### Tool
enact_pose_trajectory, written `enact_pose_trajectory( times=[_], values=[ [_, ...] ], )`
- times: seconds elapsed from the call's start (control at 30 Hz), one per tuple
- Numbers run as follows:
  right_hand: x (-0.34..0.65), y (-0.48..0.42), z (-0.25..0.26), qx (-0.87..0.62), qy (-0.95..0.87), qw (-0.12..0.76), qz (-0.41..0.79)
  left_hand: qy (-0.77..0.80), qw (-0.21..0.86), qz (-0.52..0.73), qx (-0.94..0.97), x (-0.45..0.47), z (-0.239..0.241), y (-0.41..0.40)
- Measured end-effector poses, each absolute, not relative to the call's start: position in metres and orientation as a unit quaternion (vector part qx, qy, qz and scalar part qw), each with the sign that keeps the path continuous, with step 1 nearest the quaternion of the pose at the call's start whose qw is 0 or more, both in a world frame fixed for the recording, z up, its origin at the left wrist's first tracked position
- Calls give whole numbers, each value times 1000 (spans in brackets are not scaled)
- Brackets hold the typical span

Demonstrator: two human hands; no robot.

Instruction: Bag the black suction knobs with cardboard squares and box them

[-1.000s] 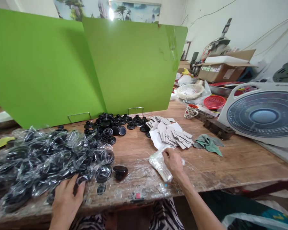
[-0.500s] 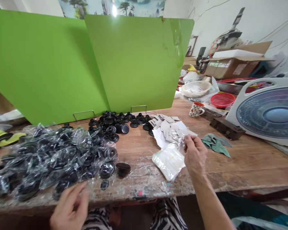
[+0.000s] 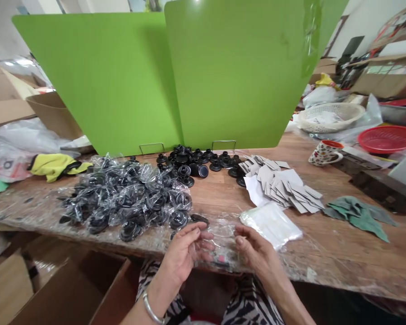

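At the table's front edge, my left hand (image 3: 186, 253) is turned palm inward with its fingers apart, close against thin clear film. Opposite it, my right hand (image 3: 259, 253) has thumb and fingers together on the edge of a clear plastic bag (image 3: 225, 230), which stretches between the hands and is hard to make out. Just beyond my left fingers lies a dark mushroom-shaped knob (image 3: 199, 219), partly hidden. To the left is a heap of black knobs in clear bags (image 3: 131, 194). A stack of flat clear bags (image 3: 274, 224) lies beside my right hand.
Loose black knobs (image 3: 196, 162) sit before green boards (image 3: 223, 81) on wire stands. Grey card pieces (image 3: 284, 185) spread over white paper at right. Farther right are a green cloth (image 3: 358, 214), a patterned mug (image 3: 325, 153) and a red basket (image 3: 389, 139). A yellow-black cloth (image 3: 56, 166) lies left.
My right hand has come from the card pieces towards the middle, with clear film. My left hand has risen to meet it over the table edge. The view has turned left.
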State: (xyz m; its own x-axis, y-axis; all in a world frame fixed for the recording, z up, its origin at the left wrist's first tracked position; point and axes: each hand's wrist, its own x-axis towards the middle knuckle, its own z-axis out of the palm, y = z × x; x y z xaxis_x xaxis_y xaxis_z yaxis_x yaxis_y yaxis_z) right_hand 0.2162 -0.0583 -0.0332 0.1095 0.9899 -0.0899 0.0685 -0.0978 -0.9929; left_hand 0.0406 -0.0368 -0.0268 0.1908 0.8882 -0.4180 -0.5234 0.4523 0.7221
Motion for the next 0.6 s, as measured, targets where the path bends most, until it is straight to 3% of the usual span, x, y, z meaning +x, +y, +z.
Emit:
enact_pose_trajectory(
  times=[0.13,0.3,0.47,0.6],
  values=[
    [210,-58,-38,-516,-407,454,601,424,746,456,235,46,-24,-40],
    [214,-55,-42,-536,-366,506,568,455,718,457,261,47,-22,-40],
    [219,-53,-40,-566,-366,546,498,549,470,528,446,54,-21,-48],
    [194,-65,-40,-563,-457,526,445,472,559,431,527,72,-32,-56]
  ],
)
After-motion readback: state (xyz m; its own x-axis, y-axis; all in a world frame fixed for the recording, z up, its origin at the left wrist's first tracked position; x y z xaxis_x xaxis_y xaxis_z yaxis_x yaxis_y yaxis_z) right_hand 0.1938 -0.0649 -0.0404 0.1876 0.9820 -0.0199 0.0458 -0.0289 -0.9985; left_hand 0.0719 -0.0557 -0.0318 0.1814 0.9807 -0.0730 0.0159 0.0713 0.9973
